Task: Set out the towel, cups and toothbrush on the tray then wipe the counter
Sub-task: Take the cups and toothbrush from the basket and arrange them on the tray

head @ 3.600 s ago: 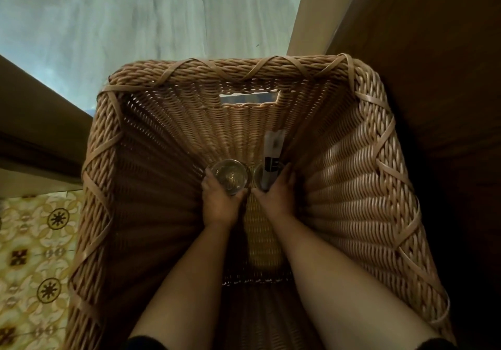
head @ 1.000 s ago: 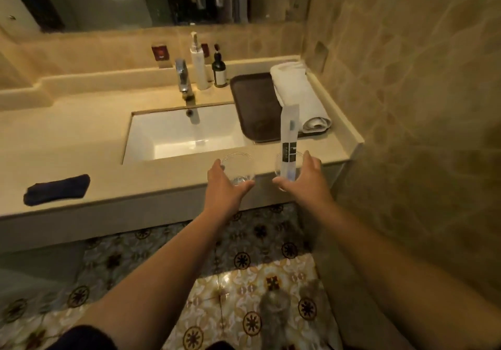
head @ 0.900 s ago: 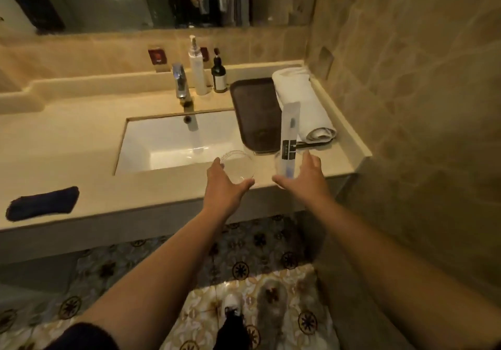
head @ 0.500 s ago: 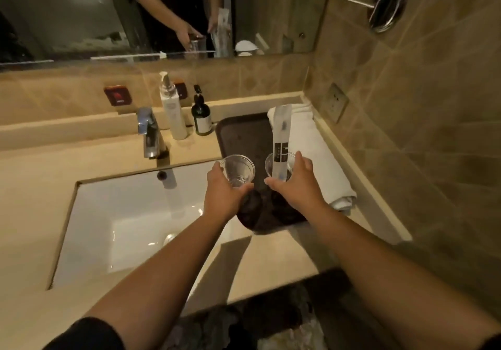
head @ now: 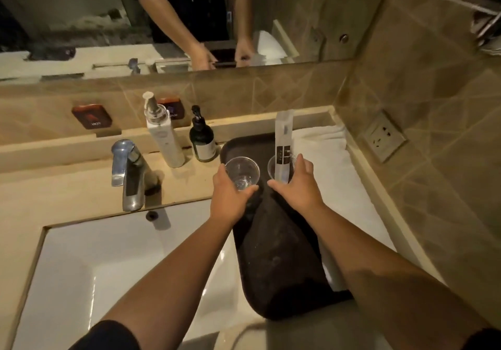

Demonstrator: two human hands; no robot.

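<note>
A dark brown tray (head: 273, 257) lies on the counter to the right of the sink. A rolled white towel (head: 333, 178) rests along the tray's right side. My left hand (head: 230, 195) grips a clear plastic cup (head: 242, 172) over the tray's far end. My right hand (head: 295, 184) grips a second clear cup (head: 272, 169) that holds a wrapped toothbrush (head: 283, 143) standing upright. I cannot tell whether the cups touch the tray.
A white sink (head: 113, 268) with a chrome faucet (head: 128, 170) sits to the left. A white pump bottle (head: 162, 132) and a dark pump bottle (head: 202, 138) stand behind the tray's left corner. A wall socket (head: 385, 135) is on the tiled wall at right.
I lifted both cups out of a wicker basket, walked up to the counter and carried them forward over the tray. They now sit lower, at the tray's far end.
</note>
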